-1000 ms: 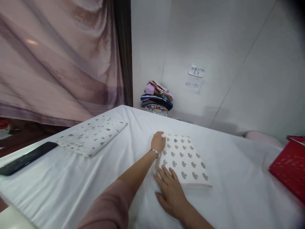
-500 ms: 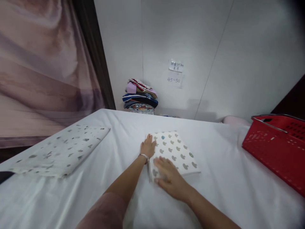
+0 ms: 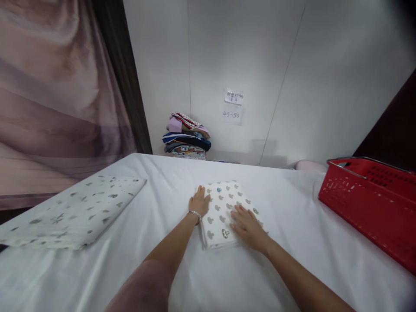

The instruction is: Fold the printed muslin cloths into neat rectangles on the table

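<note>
A folded white cloth [image 3: 221, 216] printed with grey mushrooms lies on the white-covered table [image 3: 156, 268] in front of me. My left hand [image 3: 199, 202], with a bracelet at the wrist, rests flat on the cloth's left edge, fingers stretched forward. On the right part of the same cloth lies my right hand [image 3: 249, 229], palm down with its fingers extended. Neither hand grips anything. Part of the cloth's right side is hidden under my right hand.
Another white printed cloth [image 3: 78, 212] lies spread at the table's left. A red plastic basket [image 3: 367, 208] with a metal handle stands at the right. Behind the table's far edge are a stack of folded fabrics [image 3: 186, 136] and a wall with paper notes [image 3: 233, 115].
My right hand has slid from the cloth's near left part to its right side, uncovering a green mushroom print. My left hand stays at the left edge. The view has shifted slightly.
</note>
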`<state>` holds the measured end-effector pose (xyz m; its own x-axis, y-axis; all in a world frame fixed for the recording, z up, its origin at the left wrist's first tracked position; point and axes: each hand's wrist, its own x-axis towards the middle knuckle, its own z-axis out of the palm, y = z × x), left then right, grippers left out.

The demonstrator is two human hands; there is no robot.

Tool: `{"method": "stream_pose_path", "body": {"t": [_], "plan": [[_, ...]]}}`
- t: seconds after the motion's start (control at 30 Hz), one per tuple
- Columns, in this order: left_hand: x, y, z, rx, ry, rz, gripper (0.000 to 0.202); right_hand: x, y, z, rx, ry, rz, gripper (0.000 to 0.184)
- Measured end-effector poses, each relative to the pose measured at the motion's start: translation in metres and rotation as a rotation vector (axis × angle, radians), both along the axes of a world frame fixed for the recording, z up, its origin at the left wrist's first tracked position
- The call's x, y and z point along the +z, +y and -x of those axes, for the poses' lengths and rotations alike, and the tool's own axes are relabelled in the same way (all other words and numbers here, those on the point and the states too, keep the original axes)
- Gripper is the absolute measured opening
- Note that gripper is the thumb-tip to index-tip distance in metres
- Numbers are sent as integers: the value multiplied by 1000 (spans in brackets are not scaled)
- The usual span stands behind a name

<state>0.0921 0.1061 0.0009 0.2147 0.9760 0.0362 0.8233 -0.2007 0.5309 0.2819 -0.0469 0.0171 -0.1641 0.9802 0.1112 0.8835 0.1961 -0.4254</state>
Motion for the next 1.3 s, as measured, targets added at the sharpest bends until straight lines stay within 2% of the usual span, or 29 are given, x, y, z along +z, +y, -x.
{"method": "stream_pose_path", "body": {"t": [0.07, 0.13, 0.23, 0.3, 0.4, 0.5, 0.63, 0.8, 1.1, 1.23, 1.3], "plan": [[5, -4, -3, 31, 33, 29, 54, -5, 3, -16, -127, -47, -39, 48], [9, -13, -6, 63, 83, 35, 59, -16, 5, -28, -184, -87, -72, 47], [8, -34, -6, -17, 160, -34, 61, -32, 5, -36, -186, -73, -122, 45], [3, -46, -2, -85, 164, -59, 57, -36, 6, -38, -177, 0, -106, 47], [-3, -53, 5, -100, 115, -49, 53, -29, 9, -43, -221, 217, -19, 49], [-5, -51, 7, -105, 75, -57, 53, -18, 12, -51, -399, 430, 49, 47], [-4, -52, 5, -43, 28, -83, 52, -9, 8, -61, -505, 512, 104, 51], [-2, -67, 10, 15, -48, 32, 61, -7, -3, -67, -578, 639, 182, 56], [9, -105, 20, 71, -195, 56, 66, -4, -5, -67, -584, 897, 325, 39], [6, -106, 24, 32, -217, 10, 64, -6, -8, -65, -535, 968, 355, 36], [6, -103, 26, 22, -224, 22, 63, -8, -13, -66, -524, 984, 362, 42]]}}
